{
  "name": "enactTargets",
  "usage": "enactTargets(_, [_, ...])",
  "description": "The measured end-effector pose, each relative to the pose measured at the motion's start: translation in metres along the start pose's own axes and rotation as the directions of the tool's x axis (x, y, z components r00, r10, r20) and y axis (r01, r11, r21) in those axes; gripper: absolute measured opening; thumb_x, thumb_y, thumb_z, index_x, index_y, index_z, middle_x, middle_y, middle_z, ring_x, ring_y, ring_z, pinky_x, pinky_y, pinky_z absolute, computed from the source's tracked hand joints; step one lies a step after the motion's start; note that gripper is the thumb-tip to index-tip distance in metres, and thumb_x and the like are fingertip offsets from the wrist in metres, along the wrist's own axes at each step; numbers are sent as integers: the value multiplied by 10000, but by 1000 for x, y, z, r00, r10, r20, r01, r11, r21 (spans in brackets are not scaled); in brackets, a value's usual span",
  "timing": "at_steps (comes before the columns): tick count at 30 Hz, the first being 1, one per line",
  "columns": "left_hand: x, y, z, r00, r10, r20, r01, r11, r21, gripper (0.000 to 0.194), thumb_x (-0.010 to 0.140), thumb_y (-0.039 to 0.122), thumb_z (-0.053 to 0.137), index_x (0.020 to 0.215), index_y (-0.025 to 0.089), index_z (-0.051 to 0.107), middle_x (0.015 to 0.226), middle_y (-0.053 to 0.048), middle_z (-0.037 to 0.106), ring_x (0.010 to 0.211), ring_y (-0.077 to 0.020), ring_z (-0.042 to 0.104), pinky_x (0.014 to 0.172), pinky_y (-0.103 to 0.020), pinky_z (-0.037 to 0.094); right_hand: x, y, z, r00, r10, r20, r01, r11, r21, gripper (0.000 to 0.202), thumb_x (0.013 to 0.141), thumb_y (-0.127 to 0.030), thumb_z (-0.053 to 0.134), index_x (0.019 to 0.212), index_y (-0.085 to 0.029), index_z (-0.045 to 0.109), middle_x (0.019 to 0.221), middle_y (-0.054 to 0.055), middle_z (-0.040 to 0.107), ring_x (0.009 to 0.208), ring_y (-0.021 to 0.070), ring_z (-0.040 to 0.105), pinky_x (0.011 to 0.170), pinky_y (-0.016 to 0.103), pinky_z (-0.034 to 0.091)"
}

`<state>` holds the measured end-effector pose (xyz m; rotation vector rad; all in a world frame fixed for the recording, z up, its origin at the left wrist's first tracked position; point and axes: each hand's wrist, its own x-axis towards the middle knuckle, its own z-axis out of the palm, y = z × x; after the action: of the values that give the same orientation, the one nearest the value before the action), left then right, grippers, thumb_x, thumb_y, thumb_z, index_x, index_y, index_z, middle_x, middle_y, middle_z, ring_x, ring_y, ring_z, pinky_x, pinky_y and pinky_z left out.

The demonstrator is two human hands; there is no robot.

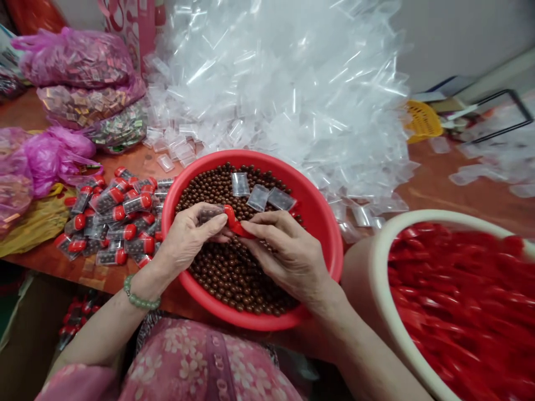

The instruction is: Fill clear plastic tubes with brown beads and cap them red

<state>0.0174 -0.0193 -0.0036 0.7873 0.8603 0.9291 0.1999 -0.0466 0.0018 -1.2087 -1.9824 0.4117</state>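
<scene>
Above a red basin (332, 245) of small brown balls (242, 289), my left hand (179, 239) is closed around a small clear plastic container (210, 213) with dark balls inside. A red plastic cap piece (234, 220) is at the container's right end, under my left thumb. My right hand (292, 253) pinches the right part of that red piece between thumb and fingers. How far the cap sits on the container cannot be made out. Three clear containers (258, 197) lie on the balls behind my hands, beside a bit of red plastic.
Filled red-capped containers (121, 217) lie heaped at left. Behind the basin rises a big pile of clear containers (284, 83). A cream tub (380, 267) of red plastic pieces stands at right. Pink bags (79, 61) and a yellow basket (422, 120) are further back.
</scene>
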Motion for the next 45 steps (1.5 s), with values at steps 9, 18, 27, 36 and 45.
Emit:
enactTargets(9, [2, 6, -3, 994, 40, -102, -46, 997, -57, 281, 735, 308, 741, 932, 144, 627, 778, -5, 681, 603, -64, 599, 543, -167, 436, 9, 1, -6, 867, 444, 227, -497, 737, 457, 216, 744, -357, 751, 907, -220, 719, 770, 16, 703, 663, 150, 638, 599, 275, 529])
enactTargets(18, [0, 5, 0, 966, 251, -62, -210, 900, 382, 175, 737, 285, 749, 857, 167, 704, 821, -13, 688, 751, -121, 612, 746, -253, 492, 17, 4, 1, 752, 605, 260, -645, 596, 477, 245, 693, -394, 780, 821, -188, 749, 630, 13, 692, 559, 133, 619, 558, 270, 526])
enactTargets(27, [3, -3, 0, 826, 542, 153, -498, 576, 648, 56, 800, 247, 706, 803, 191, 698, 874, -44, 697, 870, -164, 632, 822, -295, 503, 15, -2, 13, 743, 601, 295, -606, 416, 678, 290, 713, -424, 777, 871, -186, 729, 713, 6, 711, 602, 115, 641, 638, 266, 558])
enactTargets(36, [1, -3, 0, 841, 510, 181, -496, 591, 636, 68, 771, 168, 701, 833, 190, 717, 880, -45, 699, 839, -158, 646, 791, -285, 520, 16, 4, 15, 751, 592, 292, -607, 446, 658, 344, 566, -363, 870, 818, -209, 694, 728, -15, 707, 668, 134, 654, 693, 298, 575])
enactTargets(45, [4, 2, -2, 971, 221, 90, -237, 841, 487, 165, 752, 284, 724, 861, 160, 727, 813, -25, 702, 751, -139, 627, 722, -259, 492, 17, 0, 6, 743, 552, 380, -616, 340, 711, 245, 664, -349, 808, 815, -186, 706, 668, -1, 685, 574, 125, 640, 586, 269, 557])
